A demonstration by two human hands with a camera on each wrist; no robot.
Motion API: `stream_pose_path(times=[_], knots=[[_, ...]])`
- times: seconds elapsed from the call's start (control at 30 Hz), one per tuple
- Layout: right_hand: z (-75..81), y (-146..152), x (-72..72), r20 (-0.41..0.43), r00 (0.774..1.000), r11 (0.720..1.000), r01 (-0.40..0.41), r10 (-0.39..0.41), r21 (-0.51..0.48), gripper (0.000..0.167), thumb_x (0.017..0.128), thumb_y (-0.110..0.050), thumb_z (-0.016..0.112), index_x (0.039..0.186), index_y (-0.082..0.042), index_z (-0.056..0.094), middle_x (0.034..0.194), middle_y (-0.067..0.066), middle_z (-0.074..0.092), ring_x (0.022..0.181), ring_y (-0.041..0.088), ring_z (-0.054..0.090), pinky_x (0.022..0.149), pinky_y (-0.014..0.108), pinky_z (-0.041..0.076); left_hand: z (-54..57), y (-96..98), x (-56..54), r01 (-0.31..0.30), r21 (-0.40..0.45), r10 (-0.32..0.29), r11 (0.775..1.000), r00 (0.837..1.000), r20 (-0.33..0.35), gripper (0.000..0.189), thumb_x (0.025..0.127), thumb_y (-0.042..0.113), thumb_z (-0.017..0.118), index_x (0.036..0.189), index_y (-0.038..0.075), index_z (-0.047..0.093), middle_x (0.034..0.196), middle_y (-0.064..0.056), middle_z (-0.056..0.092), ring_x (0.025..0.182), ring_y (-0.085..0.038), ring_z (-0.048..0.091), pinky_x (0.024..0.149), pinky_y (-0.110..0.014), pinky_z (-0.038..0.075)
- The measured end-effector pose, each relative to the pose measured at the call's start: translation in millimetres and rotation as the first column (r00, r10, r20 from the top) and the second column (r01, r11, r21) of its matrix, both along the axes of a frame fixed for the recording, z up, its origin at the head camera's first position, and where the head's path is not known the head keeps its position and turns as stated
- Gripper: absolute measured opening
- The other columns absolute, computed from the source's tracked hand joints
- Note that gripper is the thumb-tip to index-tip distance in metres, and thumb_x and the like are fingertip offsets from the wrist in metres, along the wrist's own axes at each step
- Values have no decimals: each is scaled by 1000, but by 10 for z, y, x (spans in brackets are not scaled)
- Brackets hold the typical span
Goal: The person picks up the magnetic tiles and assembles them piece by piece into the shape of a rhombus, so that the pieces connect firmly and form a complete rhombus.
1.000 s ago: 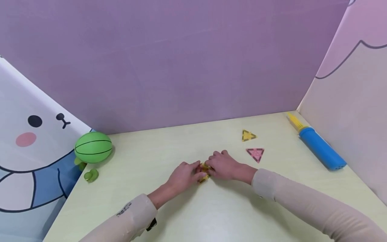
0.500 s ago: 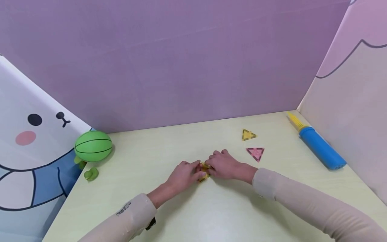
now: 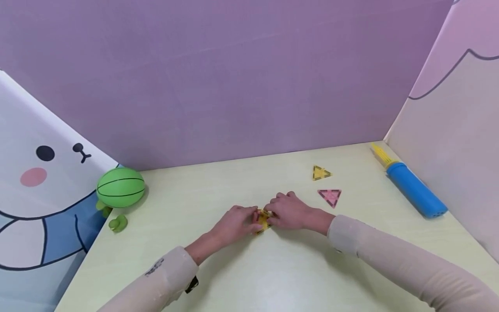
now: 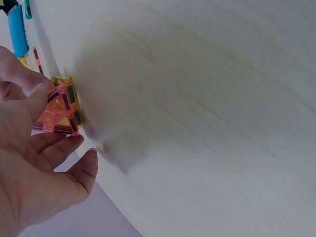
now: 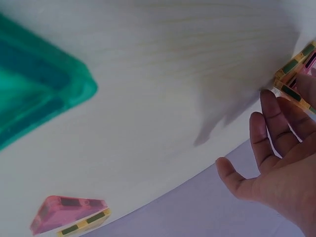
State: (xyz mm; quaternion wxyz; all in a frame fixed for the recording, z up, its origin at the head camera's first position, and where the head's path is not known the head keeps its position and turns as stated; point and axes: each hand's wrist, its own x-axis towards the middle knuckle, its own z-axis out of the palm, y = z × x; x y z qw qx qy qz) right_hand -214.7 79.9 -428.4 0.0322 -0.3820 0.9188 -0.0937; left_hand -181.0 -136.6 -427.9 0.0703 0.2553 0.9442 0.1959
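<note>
Between my two hands stand triangular magnetic tiles joined together, a yellow tile (image 3: 263, 220) and a pink tile (image 4: 57, 111), tilted against each other. My left hand (image 3: 233, 225) pinches the pink side between thumb and fingers, seen best in the left wrist view. From the right, my right hand (image 3: 289, 212) holds the yellow side; its other fingers (image 5: 269, 128) stick out loosely in the right wrist view. Fingers hide part of the joined tiles. A loose pink triangle tile (image 3: 330, 197) and a loose yellow triangle tile (image 3: 321, 173) lie flat beyond my right hand.
A blue pump (image 3: 416, 190) with a yellow end lies along the right wall. At the left edge sit a green striped ball (image 3: 121, 187) and a small green toy (image 3: 118, 223). A green translucent tile (image 5: 39, 81) looms close in the right wrist view.
My left hand has shifted slightly left, and more of the yellow tile shows between the hands. My right hand stays nearly still. The loose tiles have not moved.
</note>
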Motion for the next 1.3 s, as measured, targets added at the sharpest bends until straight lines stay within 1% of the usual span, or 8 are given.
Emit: stream_pose_path(times=[0.23, 0.3, 0.47, 0.6, 0.8, 1.0, 1.13, 1.3], knots=[[21, -26, -1, 19, 1000, 1000, -9, 9, -2, 12, 92, -29, 69, 98, -19, 70, 92, -5, 69, 89, 17, 54, 84, 50, 43, 25, -9, -41, 34, -21, -34, 999, 999, -12, 54, 95, 37, 67, 136, 2, 59, 132, -12, 67, 121, -33, 62, 108, -48, 44], [25, -30, -2, 22, 1000, 1000, -11, 11, 2, 11, 92, -29, 70, 96, -19, 69, 89, -6, 67, 88, 17, 54, 83, 49, 43, 39, -7, -59, 50, -7, -50, 999, 999, -11, 47, 95, 34, 69, 130, 3, 63, 126, -10, 70, 115, -29, 65, 104, -45, 48], [30, -25, -5, 50, 999, 1000, -16, 16, -5, 16, 90, -28, 71, 104, -19, 71, 82, -9, 63, 88, 16, 53, 81, 47, 42, 104, -10, -103, 63, 72, -68, 995, 995, 67, 45, 94, 26, 72, 130, 0, 63, 125, -11, 70, 117, -26, 65, 102, -43, 50], [31, -20, -4, 67, 998, 1000, -17, 17, -6, 22, 91, -26, 71, 111, -18, 71, 82, -10, 63, 88, 16, 53, 81, 46, 42, 126, -24, -125, 59, 86, -68, 994, 992, 104, 51, 94, 25, 71, 136, -1, 58, 135, -14, 65, 128, -30, 59, 108, -45, 46], [39, -18, -1, 66, 998, 1000, -25, 25, -6, 18, 91, -24, 71, 108, -18, 71, 81, -11, 62, 85, 15, 51, 80, 46, 42, 130, -25, -149, 91, 59, -96, 994, 992, 85, 50, 94, 26, 71, 135, 0, 60, 134, -13, 66, 126, -29, 61, 107, -44, 47], [38, -23, -8, 63, 998, 1000, -20, 21, -14, 19, 90, -23, 71, 109, -18, 72, 80, -11, 63, 85, 15, 52, 80, 47, 43, 117, -29, -149, 93, 24, -94, 995, 993, 70, 55, 95, 28, 69, 141, 2, 55, 137, -12, 63, 128, -28, 59, 107, -43, 47], [28, -37, -25, 60, 998, 1000, -11, 13, -25, 20, 91, -23, 70, 110, -18, 73, 78, -11, 62, 84, 15, 53, 79, 47, 44, 97, -13, -135, 61, 5, -61, 998, 998, 33, 52, 98, 29, 66, 142, 4, 55, 134, -9, 66, 126, -27, 60, 107, -44, 47], [24, -75, -31, 73, 997, 1000, 9, -8, -22, 21, 92, -23, 69, 112, -18, 74, 76, -11, 61, 84, 15, 53, 79, 47, 43, 70, 27, -116, 4, -27, -5, 1000, 999, -38, 42, 101, 29, 60, 136, 6, 62, 127, -8, 70, 121, -28, 64, 103, -45, 50]])
